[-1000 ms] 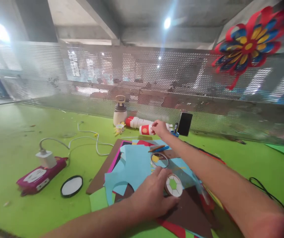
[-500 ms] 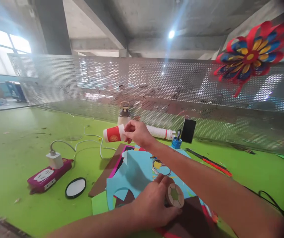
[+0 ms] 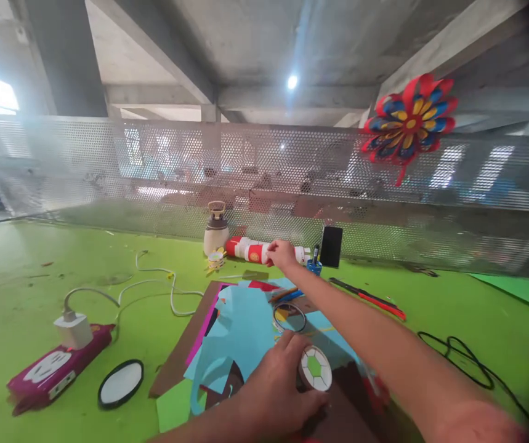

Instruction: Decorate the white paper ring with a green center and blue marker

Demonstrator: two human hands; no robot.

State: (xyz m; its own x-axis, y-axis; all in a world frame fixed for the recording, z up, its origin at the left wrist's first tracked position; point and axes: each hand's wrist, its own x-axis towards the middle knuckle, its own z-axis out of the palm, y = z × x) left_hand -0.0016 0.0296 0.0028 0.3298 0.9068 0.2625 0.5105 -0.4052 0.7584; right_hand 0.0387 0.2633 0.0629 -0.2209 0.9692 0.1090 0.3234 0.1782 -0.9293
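My right hand (image 3: 282, 254) reaches to the back of the table, fingers closed on the rim end of a red-and-white paper cup (image 3: 257, 253) lying sideways. The cup is in front of or against a stack of white paper cups (image 3: 302, 254); whether they touch I cannot tell. Nearer, my left hand (image 3: 279, 384) is wrapped round a short round piece (image 3: 316, 369) whose white face bears a green hexagon and dark lines. Below the hands lie light-blue paper sheets (image 3: 241, 320) and a thin ring (image 3: 289, 316).
A spray bottle (image 3: 217, 234) and a small yellow-and-white round piece (image 3: 215, 260) stand at the back. A phone (image 3: 331, 246), blue pen holder (image 3: 314, 266) and red-black cutter (image 3: 370, 298) are on the right. At left are a purple power strip (image 3: 61, 368) and black-rimmed disc (image 3: 121, 384).
My right hand has carried the paper cup rightward to the stacked cups. My left hand keeps hold of the round piece. The view has shifted, with the table things now further left.
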